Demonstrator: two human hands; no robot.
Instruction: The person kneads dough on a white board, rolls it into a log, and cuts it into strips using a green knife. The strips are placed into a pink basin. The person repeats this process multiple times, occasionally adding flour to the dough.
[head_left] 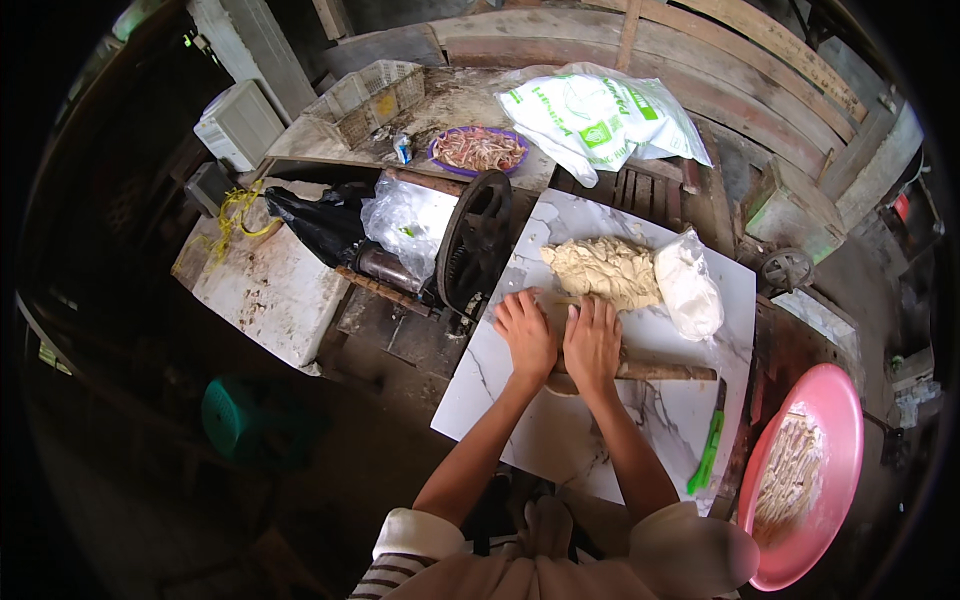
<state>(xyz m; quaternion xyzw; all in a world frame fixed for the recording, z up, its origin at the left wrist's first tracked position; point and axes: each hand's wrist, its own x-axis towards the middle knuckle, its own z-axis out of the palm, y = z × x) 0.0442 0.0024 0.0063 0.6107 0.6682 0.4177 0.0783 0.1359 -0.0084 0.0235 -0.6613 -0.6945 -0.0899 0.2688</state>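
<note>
I see both hands laid flat, fingers spread, side by side on a wooden rolling pin (pixel 650 372); left hand (pixel 525 335) and right hand (pixel 592 343) press palm-down rather than grip, which suits rolling; the dough lump (pixel 605 270) sits just beyond them beside a white bag (pixel 688 285); all rest on a marble-patterned board (pixel 520 400); a pink basin (pixel 820 440) stands right; rough timber surrounds.

Both hands (pixel 560 340) covered most of the rolling pin (pixel 665 372); whatever lay under their palms could not be told.
</note>
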